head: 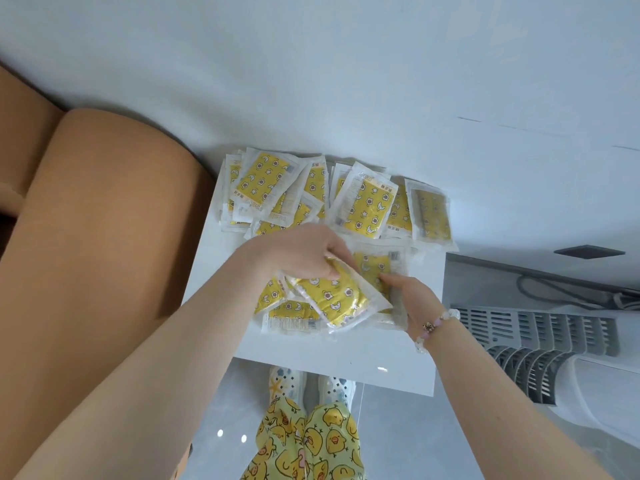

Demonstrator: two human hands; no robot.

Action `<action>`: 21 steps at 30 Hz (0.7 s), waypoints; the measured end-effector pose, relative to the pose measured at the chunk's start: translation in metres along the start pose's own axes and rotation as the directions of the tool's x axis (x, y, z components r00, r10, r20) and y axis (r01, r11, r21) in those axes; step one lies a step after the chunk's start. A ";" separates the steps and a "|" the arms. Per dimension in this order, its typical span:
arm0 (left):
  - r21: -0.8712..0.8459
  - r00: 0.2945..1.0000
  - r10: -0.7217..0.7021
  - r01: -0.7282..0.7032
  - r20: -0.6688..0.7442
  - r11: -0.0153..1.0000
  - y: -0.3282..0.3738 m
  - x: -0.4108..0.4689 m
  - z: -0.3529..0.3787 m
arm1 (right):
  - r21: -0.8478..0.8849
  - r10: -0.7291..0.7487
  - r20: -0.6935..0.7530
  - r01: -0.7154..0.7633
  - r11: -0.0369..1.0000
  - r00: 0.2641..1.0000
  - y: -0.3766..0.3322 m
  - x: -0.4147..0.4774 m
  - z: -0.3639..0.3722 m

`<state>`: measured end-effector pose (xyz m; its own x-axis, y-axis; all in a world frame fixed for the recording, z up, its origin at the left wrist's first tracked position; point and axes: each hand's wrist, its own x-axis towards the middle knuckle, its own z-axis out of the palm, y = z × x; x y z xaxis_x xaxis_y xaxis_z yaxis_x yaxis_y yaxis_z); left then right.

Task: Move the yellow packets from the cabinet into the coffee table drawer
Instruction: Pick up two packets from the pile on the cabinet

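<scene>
The white wall [346,64] is right behind the white cabinet top [346,362]. A big brown sofa [97,237] is close on the left side. A white fan [540,341] sits low on the right side.

Lots of yellow packets [363,202] lie in a messy pile at the back of the top, next to the wall. More lie nearer the front. None are in the drawer yet, and the drawer is not in view.

The left hand [304,254] holds a bunch [343,299] of packets, with its fingers curled round the top end. The right hand [412,299] has its fingers straight and close together, and the tips press on the side of the bunch. Its thumb is hidden.

I think the job now is to gather a good handful. The wrappers look shiny and slippery, so the bunch could fan out and drop. It would help to square the packets up with both hands, then squeeze them flat with a thumb on top. A small, neat bunch is safer than a fat one.

The front edge of the top is close to the loose packets, so a hard push could knock some onto the floor [225,410]. The open way out is straight back, between the sofa and the fan. The arms should lift up first, then turn.
</scene>
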<state>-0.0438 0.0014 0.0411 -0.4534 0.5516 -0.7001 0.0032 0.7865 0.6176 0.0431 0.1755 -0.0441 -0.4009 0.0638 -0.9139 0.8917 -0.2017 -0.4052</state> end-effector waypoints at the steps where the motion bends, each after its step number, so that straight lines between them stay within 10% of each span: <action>1: 0.049 1.000 0.023 -0.022 -0.018 0.999 0.005 0.006 0.000 | -0.031 -0.001 0.024 0.002 1.000 1.000 0.001 0.000 0.001; 16: 0.116 0.961 0.213 -0.194 -0.175 0.974 0.013 0.049 0.038 | -0.128 -0.132 0.206 0.161 0.979 0.970 0.013 -0.001 0.009; 21: 0.293 0.840 0.369 -0.264 -0.398 0.919 0.004 0.047 0.052 | 0.084 -0.105 0.199 0.090 0.992 0.974 0.029 0.001 0.003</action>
<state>-0.0188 0.0449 -0.0082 -0.7344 0.6429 -0.2175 0.3845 0.6581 0.6474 0.0680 0.1667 -0.0569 -0.5263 -0.1107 -0.8431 0.8310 -0.2770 -0.4824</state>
